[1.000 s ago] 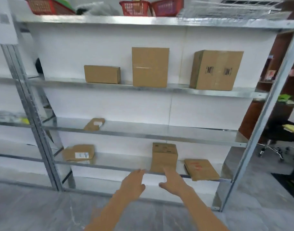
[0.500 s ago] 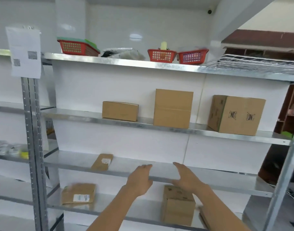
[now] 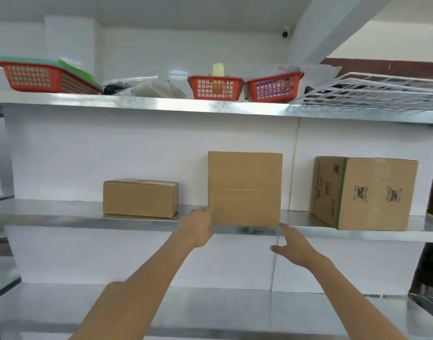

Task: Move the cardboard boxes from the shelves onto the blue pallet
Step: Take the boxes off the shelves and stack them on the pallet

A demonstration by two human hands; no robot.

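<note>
Three cardboard boxes stand on a metal shelf (image 3: 63, 219). A tall plain box (image 3: 244, 188) is in the middle, a low box (image 3: 140, 198) to its left and a printed box (image 3: 372, 193) to its right. My left hand (image 3: 198, 227) touches the tall box's lower left corner. My right hand (image 3: 293, 246) is open just below its lower right corner, with a fingertip near the corner. The blue pallet is out of view.
The top shelf (image 3: 137, 103) holds red baskets (image 3: 215, 87), a plastic bag (image 3: 146, 88) and a white wire rack (image 3: 382, 90). A lower metal shelf (image 3: 210, 307) runs under my arms. Dark furniture (image 3: 428, 266) stands at the right edge.
My view and both hands rose from the bottom shelves to the upper shelf. The hands now reach the tall middle box, left hand touching it.
</note>
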